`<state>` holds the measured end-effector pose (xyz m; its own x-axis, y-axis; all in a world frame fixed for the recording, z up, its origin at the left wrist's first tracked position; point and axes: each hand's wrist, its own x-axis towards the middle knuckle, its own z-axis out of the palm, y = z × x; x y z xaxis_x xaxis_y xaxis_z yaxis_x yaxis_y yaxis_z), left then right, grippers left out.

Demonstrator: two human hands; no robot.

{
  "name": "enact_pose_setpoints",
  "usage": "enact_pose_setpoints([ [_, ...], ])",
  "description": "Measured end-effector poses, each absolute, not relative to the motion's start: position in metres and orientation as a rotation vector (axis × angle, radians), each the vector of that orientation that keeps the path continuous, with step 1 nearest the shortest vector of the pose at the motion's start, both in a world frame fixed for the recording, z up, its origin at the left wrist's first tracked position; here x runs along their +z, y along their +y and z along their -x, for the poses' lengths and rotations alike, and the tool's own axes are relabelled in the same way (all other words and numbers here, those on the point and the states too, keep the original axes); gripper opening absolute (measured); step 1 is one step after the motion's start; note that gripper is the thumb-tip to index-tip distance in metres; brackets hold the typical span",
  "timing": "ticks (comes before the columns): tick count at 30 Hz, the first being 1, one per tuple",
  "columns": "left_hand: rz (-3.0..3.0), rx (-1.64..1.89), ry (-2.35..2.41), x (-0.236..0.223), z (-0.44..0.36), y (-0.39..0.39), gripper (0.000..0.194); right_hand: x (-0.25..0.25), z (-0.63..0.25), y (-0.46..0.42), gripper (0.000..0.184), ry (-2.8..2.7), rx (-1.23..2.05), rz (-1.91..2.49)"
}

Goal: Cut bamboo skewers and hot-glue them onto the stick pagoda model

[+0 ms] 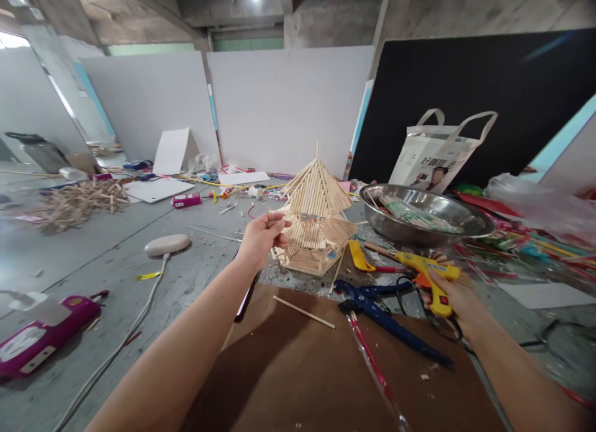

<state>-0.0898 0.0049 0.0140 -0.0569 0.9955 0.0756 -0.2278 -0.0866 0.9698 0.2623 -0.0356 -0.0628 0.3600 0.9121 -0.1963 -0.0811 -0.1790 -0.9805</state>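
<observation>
A small pagoda-like model of pale wooden sticks (313,193), with a pointed roof, stands at the middle of the work area. My left hand (266,233) is in front of its left side, fingers curled and pinched together; what they hold, if anything, is too small to make out. My right hand (449,292) grips a yellow hot glue gun (426,265), its nozzle pointing left toward the model. A loose wooden stick (303,312) lies on the brown board (288,370). Blue-handled cutters (388,320) rest on the board between my hands.
Behind the glue gun sits a steel basin (475,224) with packaged sticks. A white bag (428,156) stands farther back. To the left are a stick pile (81,202), a magenta power strip (51,336) and a white cabled device (167,244). A yellow-handled tool (361,257) lies beside the model.
</observation>
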Motion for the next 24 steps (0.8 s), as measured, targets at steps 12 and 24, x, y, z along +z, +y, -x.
enact_pose_setpoints([
  [12,-0.847,1.476,1.009,0.015,0.081,0.026,0.009,-0.063,-0.262,-0.036,0.022,-0.816,1.089,1.488],
  [24,-0.794,1.394,0.939,0.02,0.084,0.034,0.01,-0.071,-0.267,-0.03,0.019,-0.811,1.064,1.482],
])
